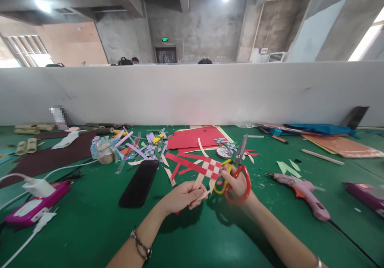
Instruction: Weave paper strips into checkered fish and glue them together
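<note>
My left hand is closed in a pinch on the lower strips of a woven paper piece made of red and cream strips, held just above the green table. My right hand grips scissors with red and yellow handles, fingers through the loops. The blades point up and away, right beside the weave's right edge. A bracelet shows on my left wrist.
A black phone lies left of my hands. Red paper sheets and a heap of coloured strips lie behind. A pink glue gun rests at right; a magenta device with a white charger at left. A white partition wall runs across the back.
</note>
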